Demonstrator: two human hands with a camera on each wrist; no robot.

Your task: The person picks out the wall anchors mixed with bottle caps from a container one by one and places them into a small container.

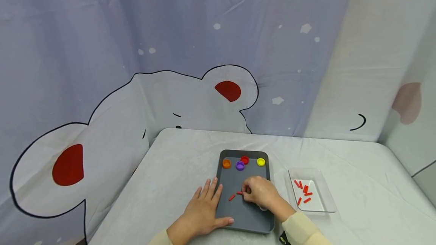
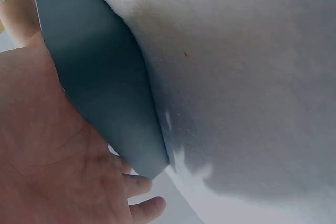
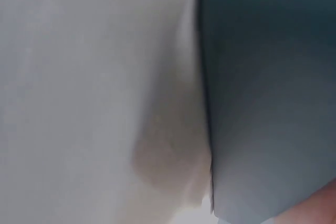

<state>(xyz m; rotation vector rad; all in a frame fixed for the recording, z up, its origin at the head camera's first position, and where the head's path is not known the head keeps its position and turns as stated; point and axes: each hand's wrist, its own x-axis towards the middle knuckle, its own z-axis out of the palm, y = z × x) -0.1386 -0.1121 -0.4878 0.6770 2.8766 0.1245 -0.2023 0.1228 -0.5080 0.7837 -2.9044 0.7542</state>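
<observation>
My left hand (image 1: 203, 211) lies with fingers spread against the left rim of a dark grey tray (image 1: 235, 218), its thumb reaching over the near corner. In the left wrist view the palm (image 2: 52, 140) is beside the tray's outer wall (image 2: 100, 66). Over the middle of the tray, my right hand (image 1: 261, 192) has curled fingers and pinches the end of a small red stick (image 1: 240, 193). Another red stick (image 1: 232, 197) lies just left of it on the tray. The right wrist view shows mostly the tray's side (image 3: 268, 98) and a bit of the hand (image 3: 312, 208).
Orange (image 1: 226, 163), purple (image 1: 240, 166), red (image 1: 244, 159) and yellow (image 1: 260, 162) round cups stand at the tray's far end. Right of the tray, a clear plastic box (image 1: 327, 194) holds several red sticks (image 1: 305, 189). A white cloth (image 1: 184, 154) covers the table; a printed curtain hangs behind.
</observation>
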